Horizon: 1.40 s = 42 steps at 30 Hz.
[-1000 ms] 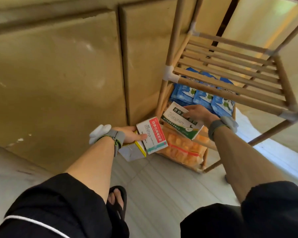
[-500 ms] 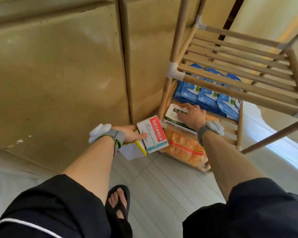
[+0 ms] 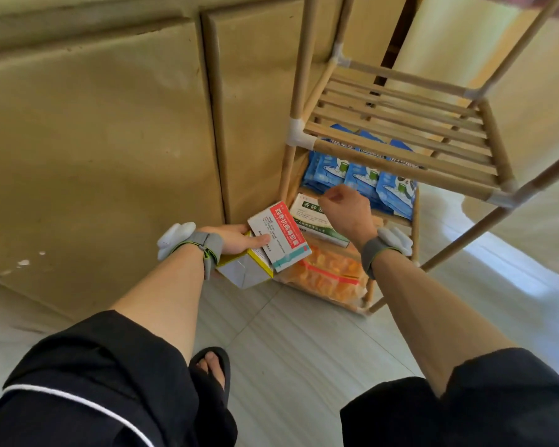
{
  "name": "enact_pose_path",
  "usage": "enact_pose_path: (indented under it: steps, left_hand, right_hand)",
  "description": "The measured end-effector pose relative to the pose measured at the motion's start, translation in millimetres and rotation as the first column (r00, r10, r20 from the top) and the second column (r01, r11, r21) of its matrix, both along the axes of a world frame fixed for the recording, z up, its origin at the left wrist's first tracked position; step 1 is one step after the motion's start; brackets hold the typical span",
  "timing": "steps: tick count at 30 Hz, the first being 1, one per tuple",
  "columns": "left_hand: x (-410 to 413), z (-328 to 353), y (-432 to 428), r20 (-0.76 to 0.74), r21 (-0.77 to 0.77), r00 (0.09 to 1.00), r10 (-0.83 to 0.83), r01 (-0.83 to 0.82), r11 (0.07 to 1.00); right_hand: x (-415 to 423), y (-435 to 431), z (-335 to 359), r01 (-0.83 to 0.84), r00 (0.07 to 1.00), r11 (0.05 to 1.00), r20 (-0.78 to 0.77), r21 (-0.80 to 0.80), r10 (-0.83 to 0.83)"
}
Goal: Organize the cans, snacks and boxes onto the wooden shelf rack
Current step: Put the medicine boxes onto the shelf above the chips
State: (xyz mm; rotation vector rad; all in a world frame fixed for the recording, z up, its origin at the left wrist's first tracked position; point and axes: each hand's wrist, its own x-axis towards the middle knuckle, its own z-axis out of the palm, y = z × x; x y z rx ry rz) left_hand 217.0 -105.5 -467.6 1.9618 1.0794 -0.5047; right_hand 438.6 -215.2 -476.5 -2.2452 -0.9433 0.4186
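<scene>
Two boxes [image 3: 279, 237] gripped by left hand [image 3: 236, 240]; right hand [image 3: 346, 211] lifted off green box [image 3: 307, 217], fingers [image 3: 328, 196] curled empty.

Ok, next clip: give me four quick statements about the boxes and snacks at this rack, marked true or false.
1. The left hand holds a red-and-white box. True.
2. The green-and-white box lies on the floor. False: it lies on a shelf of the wooden rack.
3. Blue packets stand behind the green-and-white box. True.
4. The orange snack bag sits on the top slatted shelf. False: it is on the level below the green-and-white box.
</scene>
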Motion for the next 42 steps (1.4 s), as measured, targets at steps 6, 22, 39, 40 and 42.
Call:
enact_pose_path:
  steps: [6,22,39,40,42]
  left_hand:
    - [7.7,5.8,-16.6,0.127,-0.244,0.967,0.220,-0.184,0.952]
    - [15.2,-20.2,-2.1,0.064,-0.273,0.957,0.281,-0.254,0.928]
    - [34.8,-17.8,-11.0,0.122,-0.379,0.934,0.335,-0.268,0.886]
    - [36.2,-16.4,-12.4,0.128,-0.377,0.936,0.328,-0.260,0.889]
    - [38.7,-14.2,-15.4,0.147,-0.345,0.943,0.298,-0.233,0.909]
  right_hand:
    - [-19.6,-29.2,15.3,-0.257,0.792,0.939,-0.607,-0.229,0.068]
    - [41.2,-42.5,-24.9,0.266,0.731,0.963,-0.662,0.047,-0.169]
    - [43.2,-30.3,-44.3,0.306,0.883,0.950,-0.357,-0.056,-0.305]
    - [42.2,-31.1,-43.8,0.299,0.887,0.952,-0.348,-0.067,-0.303]
    - [39.7,-33.3,-40.8,0.293,0.901,0.952,-0.310,-0.084,-0.304]
